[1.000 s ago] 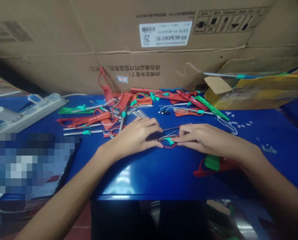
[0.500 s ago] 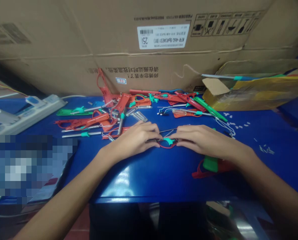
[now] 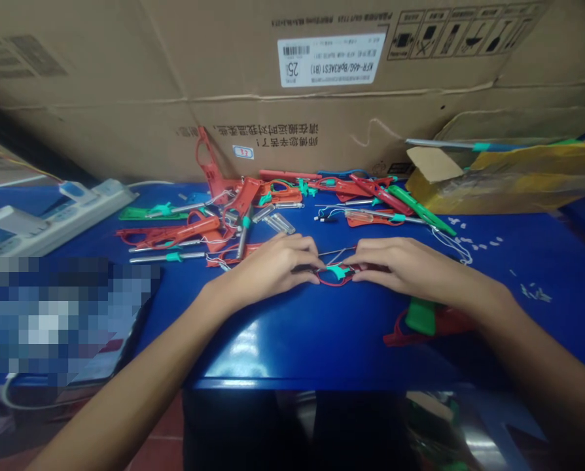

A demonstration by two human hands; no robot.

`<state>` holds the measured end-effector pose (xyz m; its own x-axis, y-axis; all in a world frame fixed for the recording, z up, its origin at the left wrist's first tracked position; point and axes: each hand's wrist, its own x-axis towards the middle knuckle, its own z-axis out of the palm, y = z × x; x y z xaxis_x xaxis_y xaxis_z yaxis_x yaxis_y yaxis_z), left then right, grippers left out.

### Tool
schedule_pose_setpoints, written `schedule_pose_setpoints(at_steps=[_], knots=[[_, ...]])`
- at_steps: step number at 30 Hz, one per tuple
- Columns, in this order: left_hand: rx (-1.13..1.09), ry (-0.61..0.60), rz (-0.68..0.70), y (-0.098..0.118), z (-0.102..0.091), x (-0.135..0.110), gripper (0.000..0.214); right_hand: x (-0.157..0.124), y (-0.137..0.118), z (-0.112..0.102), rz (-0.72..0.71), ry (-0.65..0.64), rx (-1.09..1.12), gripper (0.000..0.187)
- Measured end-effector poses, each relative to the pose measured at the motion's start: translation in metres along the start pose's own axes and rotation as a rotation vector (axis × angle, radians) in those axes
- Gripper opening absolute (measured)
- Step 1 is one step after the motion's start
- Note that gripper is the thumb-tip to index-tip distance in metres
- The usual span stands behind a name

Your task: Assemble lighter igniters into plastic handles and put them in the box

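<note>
Between both hands is a red plastic casing with a looped trigger guard (image 3: 336, 283), which looks like part of a long-nosed gas lighter. A mint-green trigger (image 3: 340, 271) sits in it, and a thin metal rod (image 3: 339, 254) shows just behind. My left hand (image 3: 283, 263) pinches the casing's left end between thumb and fingers. At the right end, my right hand (image 3: 393, 265) has its fingers closed on the same casing. The fingertips hide most of its ends. Under my right forearm lie a green plastic piece (image 3: 421, 316) and a red casing (image 3: 398, 335).
Red casings (image 3: 175, 232), metal tubes with green triggers (image 3: 167, 257) and clear pieces (image 3: 279, 224) are heaped behind the hands. A large cardboard box (image 3: 125, 118) stands at the back, a taped carton (image 3: 508, 176) at right. A power strip (image 3: 91, 203) lies left. Small white bits (image 3: 479, 245) are scattered right.
The whole view has shifted slightly, so things appear a little further right and higher. Both hands keep their hold on the red casing, with only slight finger movement.
</note>
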<state>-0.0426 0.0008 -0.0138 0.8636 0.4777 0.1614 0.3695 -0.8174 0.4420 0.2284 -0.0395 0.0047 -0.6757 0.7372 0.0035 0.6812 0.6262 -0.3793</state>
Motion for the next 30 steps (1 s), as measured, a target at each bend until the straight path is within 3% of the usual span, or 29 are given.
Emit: schedule_pose_setpoints(at_steps=[9, 20, 30], knots=[[-0.037, -0.006, -0.029, 0.001, 0.000, 0.001, 0.017, 0.005, 0.008, 0.003, 0.021, 0.010, 0.166, 0.027], [-0.075, 0.003, -0.016, -0.002, 0.003, 0.001, 0.017, 0.005, 0.010, 0.001, 0.000, -0.016, 0.167, 0.031], [-0.072, 0.004, -0.041, -0.002, 0.002, 0.001, 0.016, -0.002, -0.001, 0.001, -0.026, -0.054, -0.110, 0.032]])
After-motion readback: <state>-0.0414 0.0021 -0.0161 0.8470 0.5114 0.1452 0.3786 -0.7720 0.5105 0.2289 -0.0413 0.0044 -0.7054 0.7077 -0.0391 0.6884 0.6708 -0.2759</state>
